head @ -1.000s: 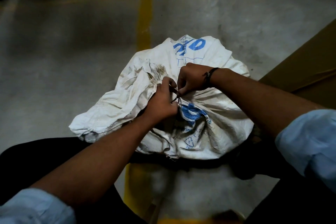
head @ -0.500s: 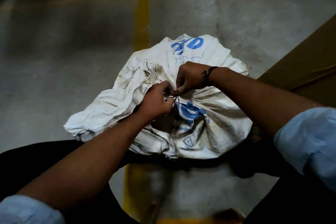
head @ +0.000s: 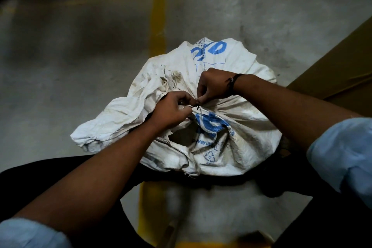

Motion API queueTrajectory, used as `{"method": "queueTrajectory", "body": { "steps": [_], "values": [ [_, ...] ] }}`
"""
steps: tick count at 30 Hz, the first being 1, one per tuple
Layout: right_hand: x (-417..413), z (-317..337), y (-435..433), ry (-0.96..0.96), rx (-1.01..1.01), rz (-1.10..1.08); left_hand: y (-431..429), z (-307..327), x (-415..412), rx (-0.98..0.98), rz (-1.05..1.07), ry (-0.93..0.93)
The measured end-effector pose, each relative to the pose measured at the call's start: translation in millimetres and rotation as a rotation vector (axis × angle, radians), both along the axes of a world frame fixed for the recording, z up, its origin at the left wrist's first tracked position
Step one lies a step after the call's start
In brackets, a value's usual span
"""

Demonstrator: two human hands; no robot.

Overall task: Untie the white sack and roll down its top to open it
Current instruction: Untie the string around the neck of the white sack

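head view: white sack (head: pixel 237 139) sits on the concrete floor (head: pixel 80 66), its neck gathered and bound by a dark tie (head: pixel 196 107). left hand (head: pixel 171 111): fingers curled, pinching the tie. right hand (head: pixel 213 86): thumb and forefinger curled, pinching the same tie; fingertips of both hands touching. loose sack top spreads left of the fingers. blue print lies beyond and just below them. brown cardboard (head: pixel 332 66) well right of the fingers. yellow line (head: pixel 159 16) beyond them.

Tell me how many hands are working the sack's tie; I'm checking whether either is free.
2. The left hand pinches the dark tie from the left; the right hand pinches it from the right.
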State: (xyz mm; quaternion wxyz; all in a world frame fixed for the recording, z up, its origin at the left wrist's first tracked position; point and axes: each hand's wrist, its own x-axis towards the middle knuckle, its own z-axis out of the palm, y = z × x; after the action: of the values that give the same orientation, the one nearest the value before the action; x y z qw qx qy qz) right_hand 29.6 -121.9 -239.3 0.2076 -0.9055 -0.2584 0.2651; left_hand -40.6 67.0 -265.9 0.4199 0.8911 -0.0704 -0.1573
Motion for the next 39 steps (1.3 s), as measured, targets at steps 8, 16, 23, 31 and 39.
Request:
{"method": "queueTrajectory", "body": {
  "steps": [8, 16, 23, 31, 39],
  "values": [
    [0.6, -0.8, -0.1, 0.016, 0.004, -0.026, 3.6, 6.0, 1.2, -0.091, 0.032, 0.126],
    [1.8, -1.7, 0.4, 0.022, -0.012, -0.025, 0.7, 6.6, 4.7, -0.047, 0.038, 0.101],
    [0.8, -0.5, 1.4, 0.032, -0.007, -0.029, 2.2, 12.3, 9.0, -0.034, -0.042, 0.077],
    [0.9, -0.7, 0.2, 0.024, -0.006, -0.021, 13.0, 9.7, 13.6, -0.106, -0.105, 0.154],
    [0.4, -1.1, 0.4, 0.025, 0.001, -0.018, 9.9, -5.5, 20.5, -0.042, -0.129, 0.137]
  ]
}}
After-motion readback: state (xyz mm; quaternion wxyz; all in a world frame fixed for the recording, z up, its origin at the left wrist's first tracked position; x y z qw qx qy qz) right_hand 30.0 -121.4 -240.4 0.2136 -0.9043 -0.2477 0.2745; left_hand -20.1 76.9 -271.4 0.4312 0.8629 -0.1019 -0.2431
